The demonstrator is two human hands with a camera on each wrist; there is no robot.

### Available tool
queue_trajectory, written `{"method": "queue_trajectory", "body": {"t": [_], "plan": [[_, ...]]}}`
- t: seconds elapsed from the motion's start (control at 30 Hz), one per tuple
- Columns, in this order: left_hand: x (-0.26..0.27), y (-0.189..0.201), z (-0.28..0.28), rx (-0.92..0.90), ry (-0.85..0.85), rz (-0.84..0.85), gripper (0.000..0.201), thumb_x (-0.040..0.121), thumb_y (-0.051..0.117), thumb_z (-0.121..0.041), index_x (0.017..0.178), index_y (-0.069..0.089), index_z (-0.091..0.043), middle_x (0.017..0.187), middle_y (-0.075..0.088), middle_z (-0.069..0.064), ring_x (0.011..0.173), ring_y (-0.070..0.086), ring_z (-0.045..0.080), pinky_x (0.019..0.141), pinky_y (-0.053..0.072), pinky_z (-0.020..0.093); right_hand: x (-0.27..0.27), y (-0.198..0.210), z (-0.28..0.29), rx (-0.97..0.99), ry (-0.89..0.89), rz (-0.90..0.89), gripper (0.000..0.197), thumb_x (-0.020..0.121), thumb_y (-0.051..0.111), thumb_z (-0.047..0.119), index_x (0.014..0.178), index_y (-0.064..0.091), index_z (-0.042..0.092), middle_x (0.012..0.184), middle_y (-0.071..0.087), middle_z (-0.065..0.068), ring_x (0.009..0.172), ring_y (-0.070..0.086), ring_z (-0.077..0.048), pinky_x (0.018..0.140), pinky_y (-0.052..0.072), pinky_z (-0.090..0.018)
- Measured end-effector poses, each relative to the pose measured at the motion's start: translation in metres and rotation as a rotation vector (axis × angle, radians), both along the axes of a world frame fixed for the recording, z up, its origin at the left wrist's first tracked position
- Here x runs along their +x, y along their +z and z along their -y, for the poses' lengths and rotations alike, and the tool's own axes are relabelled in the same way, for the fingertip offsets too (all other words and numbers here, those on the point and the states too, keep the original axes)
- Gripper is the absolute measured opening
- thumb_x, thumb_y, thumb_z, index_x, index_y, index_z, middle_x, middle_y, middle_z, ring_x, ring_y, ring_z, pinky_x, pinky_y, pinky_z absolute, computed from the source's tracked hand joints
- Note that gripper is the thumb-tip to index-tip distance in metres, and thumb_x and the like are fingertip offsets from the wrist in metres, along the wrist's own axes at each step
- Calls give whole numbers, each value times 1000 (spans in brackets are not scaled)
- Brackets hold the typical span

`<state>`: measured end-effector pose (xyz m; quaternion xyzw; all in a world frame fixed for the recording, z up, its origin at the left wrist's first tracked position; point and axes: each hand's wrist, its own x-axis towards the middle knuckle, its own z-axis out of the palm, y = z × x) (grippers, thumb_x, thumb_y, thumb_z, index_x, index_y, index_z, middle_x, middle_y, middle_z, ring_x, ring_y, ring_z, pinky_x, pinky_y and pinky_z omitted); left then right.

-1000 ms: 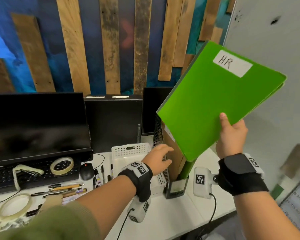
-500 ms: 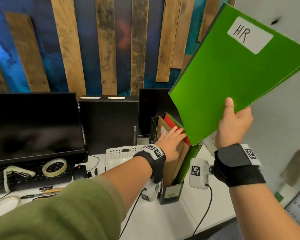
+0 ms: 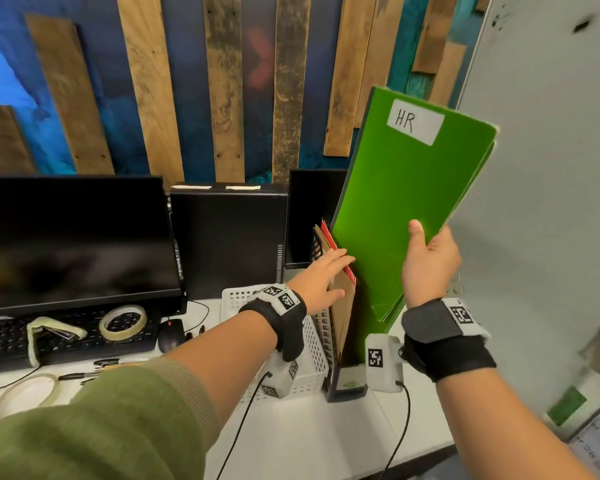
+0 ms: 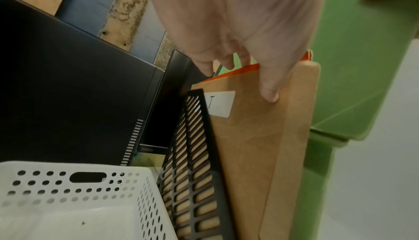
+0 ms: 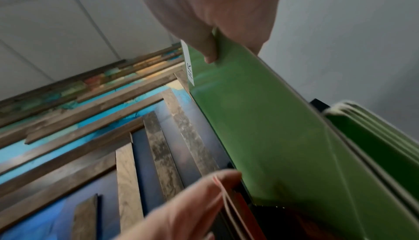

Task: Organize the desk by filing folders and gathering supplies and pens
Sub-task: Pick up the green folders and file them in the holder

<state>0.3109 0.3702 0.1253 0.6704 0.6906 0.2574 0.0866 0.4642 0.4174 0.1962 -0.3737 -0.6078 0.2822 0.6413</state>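
Above holder, right hand [image 3: 428, 263] gripping green folder [image 3: 406, 202]

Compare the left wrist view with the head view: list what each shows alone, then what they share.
Left wrist only: the white label marked T on the brown folder.
Head only: the HR label, the keyboard, the tape roll and the right hand gripping the green folder.
Both: the left hand pressing the brown folder aside, the white basket, and the black file holder.

Olive sleeve [image 3: 94, 434], black wristbands [image 3: 447, 344] (tagged white).
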Motion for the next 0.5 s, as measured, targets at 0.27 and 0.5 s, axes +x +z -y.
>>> {"method": "queue_trajectory", "body": {"t": [0.27,0.5], "plan": [[1,-3,5,-19,6,64,66,94,51,-19,149,15,-24,159,4,-6,145,17,15,116,23,33,-12,-70,-4,-186,43,162,16,97,47,22,81,50,23,62,38,12,55,37,-8,65,32,-27],[1,-8,4,19,10,81,64,94,51,-20,149,17,-24,159,7,-5,143,22,17,114,26,33,3,-101,-2,-254,118,284,19,100,41,21,88,54,15,70,46,3,66,43,-19,71,33,-28]]}}
